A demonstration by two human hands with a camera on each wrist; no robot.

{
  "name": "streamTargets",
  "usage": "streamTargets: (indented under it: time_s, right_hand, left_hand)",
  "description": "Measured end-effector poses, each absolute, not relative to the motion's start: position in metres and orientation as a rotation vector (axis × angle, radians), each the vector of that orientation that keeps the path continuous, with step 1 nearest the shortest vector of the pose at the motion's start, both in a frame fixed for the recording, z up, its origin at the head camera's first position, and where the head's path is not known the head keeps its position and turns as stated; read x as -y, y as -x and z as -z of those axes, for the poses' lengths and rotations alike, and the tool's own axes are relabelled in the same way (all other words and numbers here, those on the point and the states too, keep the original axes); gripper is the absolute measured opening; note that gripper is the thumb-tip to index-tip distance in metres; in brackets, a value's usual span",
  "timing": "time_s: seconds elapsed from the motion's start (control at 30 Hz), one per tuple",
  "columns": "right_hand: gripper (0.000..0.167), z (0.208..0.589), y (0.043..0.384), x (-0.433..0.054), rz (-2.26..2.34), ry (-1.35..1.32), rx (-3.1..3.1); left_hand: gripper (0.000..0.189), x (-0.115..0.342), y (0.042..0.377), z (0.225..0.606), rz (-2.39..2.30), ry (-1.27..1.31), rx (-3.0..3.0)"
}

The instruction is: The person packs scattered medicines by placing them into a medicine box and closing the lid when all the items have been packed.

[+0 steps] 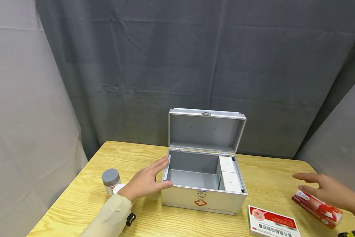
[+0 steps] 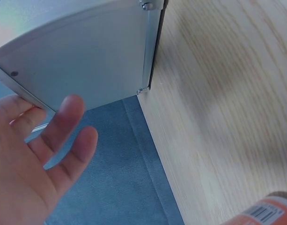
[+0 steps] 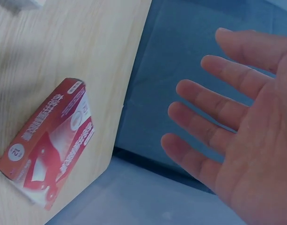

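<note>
A silver first-aid case point(image 1: 183, 197) stands on the table with its lid point(image 1: 205, 131) raised. Inside, along its right wall, are two white cartons point(image 1: 231, 181). My left hand point(image 1: 147, 182) rests at the case's left rim, fingers extended; the left wrist view shows its fingertips by the case's side wall point(image 2: 87, 61). Over the right part of the table hovers my right hand point(image 1: 328, 189), its fingers straight and spread, holding nothing. Below it lies a red and white carton point(image 3: 49, 145), apart from the fingers in the right wrist view.
A white bottle with a grey lid point(image 1: 110, 177) stands left of the case, with a white round cap point(image 1: 118, 188) beside it, partly behind the left wrist. A flat red and white medicine box point(image 1: 273, 222) lies at the front right. Behind the wooden table point(image 1: 135, 154) hangs a grey curtain point(image 1: 141, 65).
</note>
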State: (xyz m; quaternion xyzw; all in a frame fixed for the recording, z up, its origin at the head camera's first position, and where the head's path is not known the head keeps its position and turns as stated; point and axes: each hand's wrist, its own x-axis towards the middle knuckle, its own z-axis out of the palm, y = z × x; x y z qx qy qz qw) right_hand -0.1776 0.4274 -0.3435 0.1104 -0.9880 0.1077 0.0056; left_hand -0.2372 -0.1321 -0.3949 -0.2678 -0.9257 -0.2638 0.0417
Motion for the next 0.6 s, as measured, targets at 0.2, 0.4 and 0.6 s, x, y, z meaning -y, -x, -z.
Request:
streamTargets:
  time_s: [0.2, 0.4, 0.6]
  right_hand:
    - [0.044, 0.349, 0.18, -0.436, -0.419, -0.319, 3.178]
    - [0.045, 0.357, 0.182, -0.446, -0.408, -0.265, 3.221]
    - [0.045, 0.366, 0.183, -0.455, -0.388, -0.213, 3.192]
  left_hand:
    - [0.087, 0.132, 0.237, 0.395, 0.816, 0.823, 2.832]
    - [0.087, 0.132, 0.238, 0.396, 0.812, 0.82, 2.839]
    - [0.087, 0.132, 0.237, 0.395, 0.806, 0.817, 2.848]
